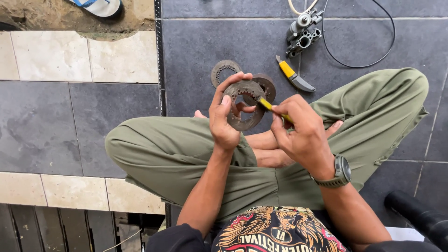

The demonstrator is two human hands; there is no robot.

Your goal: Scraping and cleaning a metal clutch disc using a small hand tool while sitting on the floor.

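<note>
Dark tiled floor, you sit cross-legged. Your left hand [224, 119] grips a toothed ring disc [243, 105] above your knee; right hand [301, 130] pinches a yellow tool [270, 106] against its face. Two discs [225, 71] lie beyond, seemingly unworked.

Beyond the left hand [224, 119], two ring plates [225, 71] crowd the floor [116, 112]. Past the right hand [303, 135] lie a yellow-handled tool [295, 75], a carburetor [302, 33] and a looped cable [373, 60]. The folded knees hem both sides; the tiles left of the left hand lie open.
</note>
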